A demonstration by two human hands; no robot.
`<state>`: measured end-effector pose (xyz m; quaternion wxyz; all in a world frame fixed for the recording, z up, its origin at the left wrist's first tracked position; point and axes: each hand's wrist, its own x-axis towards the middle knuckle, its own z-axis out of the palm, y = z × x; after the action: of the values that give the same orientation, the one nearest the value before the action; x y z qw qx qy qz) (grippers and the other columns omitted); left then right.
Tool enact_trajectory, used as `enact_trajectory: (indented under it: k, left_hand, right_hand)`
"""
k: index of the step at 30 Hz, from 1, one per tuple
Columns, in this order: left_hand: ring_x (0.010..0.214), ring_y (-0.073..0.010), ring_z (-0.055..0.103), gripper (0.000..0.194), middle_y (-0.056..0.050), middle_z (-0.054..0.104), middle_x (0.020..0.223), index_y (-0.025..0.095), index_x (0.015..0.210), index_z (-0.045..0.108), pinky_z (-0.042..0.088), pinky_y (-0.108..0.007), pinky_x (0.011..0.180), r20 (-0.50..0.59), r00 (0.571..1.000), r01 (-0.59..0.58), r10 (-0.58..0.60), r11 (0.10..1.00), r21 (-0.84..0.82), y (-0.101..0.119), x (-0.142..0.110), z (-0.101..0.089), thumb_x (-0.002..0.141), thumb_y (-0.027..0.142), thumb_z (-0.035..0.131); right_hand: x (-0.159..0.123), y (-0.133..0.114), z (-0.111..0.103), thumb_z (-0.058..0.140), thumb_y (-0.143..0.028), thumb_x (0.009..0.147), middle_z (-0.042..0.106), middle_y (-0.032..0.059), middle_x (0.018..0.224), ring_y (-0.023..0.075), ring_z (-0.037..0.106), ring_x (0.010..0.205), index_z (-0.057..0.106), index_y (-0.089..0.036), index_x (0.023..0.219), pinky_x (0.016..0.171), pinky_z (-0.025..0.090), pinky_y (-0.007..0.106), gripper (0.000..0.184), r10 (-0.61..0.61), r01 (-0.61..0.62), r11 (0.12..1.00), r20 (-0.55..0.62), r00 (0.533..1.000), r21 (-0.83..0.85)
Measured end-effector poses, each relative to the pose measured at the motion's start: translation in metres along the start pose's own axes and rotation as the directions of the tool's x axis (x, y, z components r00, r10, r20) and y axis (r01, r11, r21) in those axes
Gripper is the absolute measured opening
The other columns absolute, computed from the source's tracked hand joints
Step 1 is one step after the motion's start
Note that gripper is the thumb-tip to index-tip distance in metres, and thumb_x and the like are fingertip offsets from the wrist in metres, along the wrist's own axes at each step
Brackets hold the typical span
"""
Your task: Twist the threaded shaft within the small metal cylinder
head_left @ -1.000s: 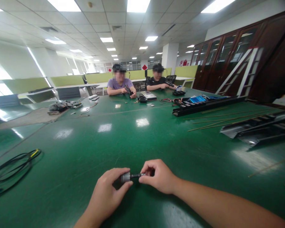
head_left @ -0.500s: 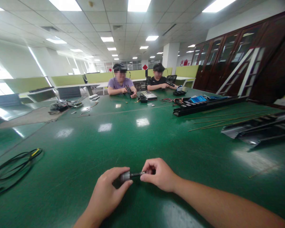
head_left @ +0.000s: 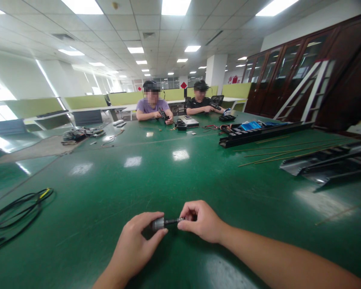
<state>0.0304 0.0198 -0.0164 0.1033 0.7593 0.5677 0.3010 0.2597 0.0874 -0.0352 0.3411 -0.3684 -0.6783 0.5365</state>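
Near the front of the green table, my left hand (head_left: 138, 239) pinches a short silver cylinder (head_left: 158, 224) between thumb and fingertips. A thin dark shaft (head_left: 170, 221) sticks out of the cylinder to the right, lying roughly level. Its far end, which has a shiny part, is between the thumb and bent fingers of my right hand (head_left: 203, 222). The fingers hide the tip of that end. What kind of part this is, I cannot make out.
A coiled black cable (head_left: 21, 216) lies at left on the green table (head_left: 156, 180). Black metal channels (head_left: 258, 134) and thin rods (head_left: 276, 154) are on the right. Across the table sit two people, one in a purple shirt (head_left: 146, 108), handling dark tools. A stepladder (head_left: 314, 90) leans by the cabinets.
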Motion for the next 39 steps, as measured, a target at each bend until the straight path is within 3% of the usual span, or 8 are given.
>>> enact_trajectory:
  k: [39]
  left_hand:
    - [0.096, -0.0252, 0.073, 0.028, -0.003, 0.077, 0.105, 0.029, 0.111, 0.073, 0.06, -0.038, 0.087, -0.029, 0.999, -0.016, 0.017, 0.999, 0.037, -0.0008, 0.0005, -0.0041, 0.084, 0.038, 0.07]
  right_hand:
    - [0.0004, 0.0007, -0.0011, 0.079, -0.026, 0.068, 0.056, -0.0033, 0.057, 0.0099, 0.045, 0.052, 0.067, -0.014, 0.072, 0.051, 0.033, 0.022, 0.017, 0.005, -0.005, 1.0, -0.002, 1.0, -0.004]
